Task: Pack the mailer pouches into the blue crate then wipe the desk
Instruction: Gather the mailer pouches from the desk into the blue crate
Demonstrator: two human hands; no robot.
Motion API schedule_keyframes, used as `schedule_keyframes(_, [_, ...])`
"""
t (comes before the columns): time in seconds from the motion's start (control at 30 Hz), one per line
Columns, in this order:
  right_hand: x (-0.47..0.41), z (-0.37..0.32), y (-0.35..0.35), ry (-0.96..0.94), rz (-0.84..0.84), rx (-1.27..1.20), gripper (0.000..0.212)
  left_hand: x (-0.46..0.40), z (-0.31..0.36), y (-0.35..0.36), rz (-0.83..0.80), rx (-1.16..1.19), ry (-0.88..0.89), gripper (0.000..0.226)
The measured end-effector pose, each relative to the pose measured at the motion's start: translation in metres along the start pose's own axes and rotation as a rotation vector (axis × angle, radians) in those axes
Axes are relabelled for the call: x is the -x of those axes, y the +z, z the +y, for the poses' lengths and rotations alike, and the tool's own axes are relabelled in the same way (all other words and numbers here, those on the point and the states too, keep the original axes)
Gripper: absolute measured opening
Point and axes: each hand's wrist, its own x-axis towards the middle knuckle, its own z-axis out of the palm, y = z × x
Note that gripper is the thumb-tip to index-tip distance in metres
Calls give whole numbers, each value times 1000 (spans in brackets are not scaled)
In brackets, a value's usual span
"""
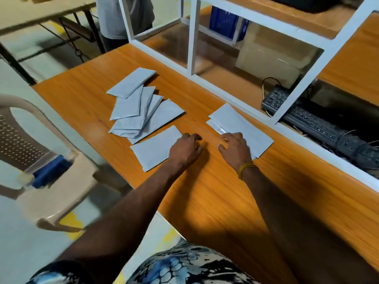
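Observation:
Grey mailer pouches lie on the orange wooden desk [215,191]. Several fan out in a loose pile [139,107] at the far left. A single pouch [152,149] lies nearer, and my left hand [185,149] rests on its right end with fingers curled loosely. A small stack of pouches [235,121] lies to the right, and my right hand [235,149] rests on its near edge, fingers bent. A blue crate [226,22] stands behind the glass partition at the back. Something blue [52,171] sits on the chair seat; I cannot tell what it is.
A white-framed glass partition [191,37] borders the desk's far side. Behind it lie a power strip [273,99] and a black keyboard [320,128]. A beige plastic chair [47,160] stands left of the desk. A person [125,17] stands at the back.

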Motion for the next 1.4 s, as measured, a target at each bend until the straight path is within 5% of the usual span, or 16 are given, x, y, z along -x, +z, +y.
schedule_keyframes(0.23, [-68,51,-7,53,-21,164,59,-63,40,33,-201,-89,78,43])
schedule_keyframes(0.37, [-92,72,-6,30,-91,155,71,-81,56,49,-173,-108,92,44])
schedule_keyframes(0.7, [-59,83,-5,293,160,-134,65,-100,79,81,-55,-158,197,45])
schedule_keyframes(0.93, [-21,97,-11,538,274,-130,61,-104,101,101,-256,-288,199,51])
schedule_keyframes(1.1, [0,103,-11,556,309,-33,57,-91,99,94,-217,-279,235,39])
schedule_keyframes(1.4, [33,94,5,452,238,152,54,-63,82,90,-243,-361,200,70])
